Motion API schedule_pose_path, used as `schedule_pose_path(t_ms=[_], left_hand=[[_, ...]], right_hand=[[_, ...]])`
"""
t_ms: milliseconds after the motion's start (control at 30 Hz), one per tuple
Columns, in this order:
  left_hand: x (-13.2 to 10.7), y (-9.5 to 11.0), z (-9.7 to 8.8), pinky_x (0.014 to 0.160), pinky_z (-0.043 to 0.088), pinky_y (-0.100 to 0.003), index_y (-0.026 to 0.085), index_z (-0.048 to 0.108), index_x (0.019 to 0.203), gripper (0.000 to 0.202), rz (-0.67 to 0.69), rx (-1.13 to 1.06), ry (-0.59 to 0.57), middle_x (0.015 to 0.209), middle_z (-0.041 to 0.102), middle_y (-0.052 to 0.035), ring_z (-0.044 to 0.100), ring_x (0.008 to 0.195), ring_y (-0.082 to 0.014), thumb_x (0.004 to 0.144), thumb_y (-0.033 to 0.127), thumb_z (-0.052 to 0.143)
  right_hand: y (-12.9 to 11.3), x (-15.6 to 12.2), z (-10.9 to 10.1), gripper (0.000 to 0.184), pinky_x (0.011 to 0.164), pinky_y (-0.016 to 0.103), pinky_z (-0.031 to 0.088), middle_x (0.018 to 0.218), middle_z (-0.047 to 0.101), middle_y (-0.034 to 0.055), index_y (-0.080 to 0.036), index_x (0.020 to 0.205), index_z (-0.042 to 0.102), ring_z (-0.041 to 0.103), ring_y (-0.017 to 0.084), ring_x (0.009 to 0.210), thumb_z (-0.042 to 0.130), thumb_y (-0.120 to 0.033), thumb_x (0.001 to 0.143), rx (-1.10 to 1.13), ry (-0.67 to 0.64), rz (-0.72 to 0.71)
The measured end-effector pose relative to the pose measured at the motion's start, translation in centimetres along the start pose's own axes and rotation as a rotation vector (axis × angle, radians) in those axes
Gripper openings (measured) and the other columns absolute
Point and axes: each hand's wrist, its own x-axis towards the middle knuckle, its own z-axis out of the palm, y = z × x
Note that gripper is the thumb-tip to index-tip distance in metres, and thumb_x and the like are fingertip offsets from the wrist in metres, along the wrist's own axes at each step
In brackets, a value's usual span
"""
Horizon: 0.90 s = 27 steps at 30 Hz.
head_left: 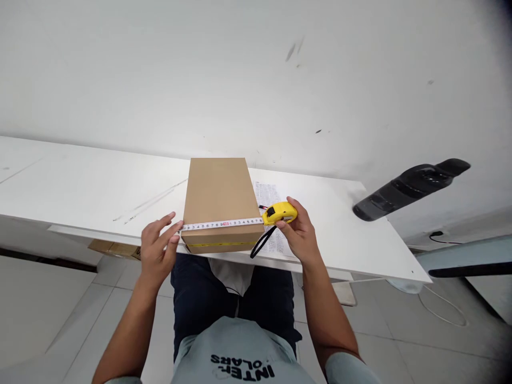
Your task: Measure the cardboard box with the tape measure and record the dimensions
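— Cardboard box: where is it?
— On the white desk, at its near edge. A printed sheet lies just right of it.
— And the hands?
— The right hand has its grip clenched round a yellow tape measure, just right of the box. The left hand pinches the tape end at the box's near left corner; the tape lies across the top.

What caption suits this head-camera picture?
Left hand pins a tape blade across a cardboard box; right hand holds the yellow tape measure, on a white table.
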Motion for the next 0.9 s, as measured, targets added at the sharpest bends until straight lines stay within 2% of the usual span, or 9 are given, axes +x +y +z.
schedule_pose_path(t_ms=[100,233,367,467,533,633,767,833,900], left_hand=[[0.3,0.6,0.1,0.103,0.052,-0.045,0.025,0.066,0.134,0.037,0.02,-0.046,-0.049,0.135,0.069,-0.0126,0.066,0.124,-0.0264,0.105,0.039,0.046],[0.5,0.5,0.1,0.104,0.052,-0.044,0.028,0.065,0.134,0.037,0.057,0.027,-0.047,0.136,0.069,-0.0114,0.067,0.122,-0.0269,0.098,0.037,0.063],[0.5,0.2,-0.2,0.096,0.056,-0.042,0.027,0.071,0.119,0.025,0.054,0.07,-0.005,0.117,0.077,-0.0081,0.073,0.107,-0.0233,0.095,0.029,0.069],[0.3,0.8,-1.0,0.098,0.055,-0.044,0.027,0.073,0.111,0.017,0.11,0.094,0.059,0.105,0.079,-0.0052,0.074,0.095,-0.0209,0.094,0.026,0.07],[0.0,2.1,-1.6,0.101,0.054,-0.045,0.028,0.072,0.115,0.023,0.163,0.115,0.123,0.106,0.079,-0.0048,0.073,0.094,-0.0204,0.093,0.023,0.071],[0.1,5.4,-1.5,0.104,0.051,-0.046,0.03,0.071,0.12,0.031,0.244,0.129,0.165,0.106,0.079,-0.0033,0.071,0.094,-0.0204,0.091,0.021,0.073],[1.4,10.4,1.3,0.113,0.044,-0.042,0.035,0.072,0.113,0.026,0.434,0.035,0.061,0.092,0.079,0.0053,0.068,0.086,-0.0164,0.089,0.026,0.077],[2.1,12.4,3.1,0.114,0.043,-0.041,0.033,0.07,0.116,0.027,0.428,-0.048,0.012,0.094,0.08,0.0044,0.068,0.089,-0.0162,0.09,0.029,0.077],[2.5,14.0,4.7,0.114,0.043,-0.042,0.03,0.069,0.119,0.027,0.341,-0.096,-0.045,0.106,0.08,-0.0003,0.068,0.099,-0.0186,0.092,0.03,0.074]], right_hand=[[0.2,0.0,-0.2,0.063,0.108,0.047,0.053,0.141,0.062,0.009,-0.034,0.142,0.057,0.062,0.027,0.124,0.076,-0.054,0.085,-0.001,-0.004,0.004],[0.4,0.0,0.0,0.063,0.11,0.046,0.052,0.145,0.06,0.0092,-0.034,0.144,0.056,0.061,0.027,0.127,0.075,-0.053,0.087,0.018,-0.035,0.028],[0.0,0.3,-0.2,0.066,0.109,0.048,0.053,0.145,0.06,0.0098,-0.033,0.145,0.055,0.063,0.028,0.125,0.076,-0.054,0.085,0.041,-0.029,0.043],[-1.1,0.1,-0.8,0.068,0.108,0.048,0.054,0.139,0.064,0.0098,-0.033,0.142,0.057,0.064,0.029,0.121,0.081,-0.054,0.081,0.077,0.032,0.035],[-2.0,-0.7,-1.2,0.066,0.102,0.045,0.057,0.131,0.067,0.01,-0.032,0.137,0.059,0.066,0.029,0.116,0.082,-0.054,0.079,0.098,0.067,0.05],[-3.4,-2.9,-0.6,0.059,0.088,0.041,0.061,0.116,0.071,0.0094,-0.03,0.125,0.063,0.07,0.027,0.101,0.082,-0.06,0.078,0.166,0.06,0.105],[-4.6,-6.2,1.6,0.062,0.08,0.038,0.061,0.107,0.072,0.0067,-0.031,0.121,0.063,0.07,0.024,0.089,0.085,-0.063,0.073,0.329,-0.038,0.236],[-4.5,-7.1,2.2,0.062,0.079,0.037,0.061,0.106,0.072,0.0062,-0.031,0.12,0.062,0.07,0.024,0.089,0.085,-0.064,0.073,0.38,-0.037,0.27],[-3.9,-7.3,2.0,0.061,0.079,0.037,0.06,0.104,0.071,0.0058,-0.031,0.119,0.062,0.069,0.023,0.089,0.084,-0.064,0.073,0.403,0.07,0.26]])
